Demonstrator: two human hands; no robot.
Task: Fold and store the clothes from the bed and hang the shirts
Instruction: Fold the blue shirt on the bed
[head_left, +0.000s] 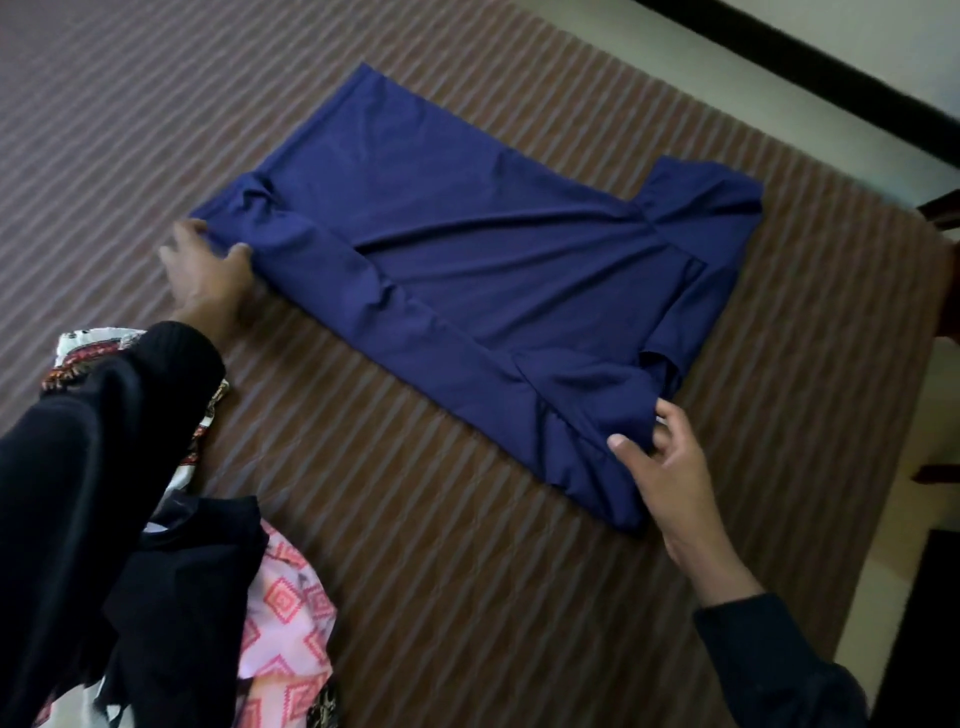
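Observation:
A dark blue garment (498, 280) lies flat on the striped brown bed cover (415, 519), partly folded, with one long side turned in over the middle. My left hand (208, 275) pinches the garment's near left corner between thumb and fingers. My right hand (670, 467) grips the folded edge at the near right corner, thumb on top of the cloth. Both sleeves I wear are black.
A heap of other clothes lies at the lower left: a black piece (192, 597), a pink and white patterned cloth (291, 608) and a red-patterned white one (93, 353). The bed's right edge (883, 493) borders pale floor and dark wooden furniture (945, 218).

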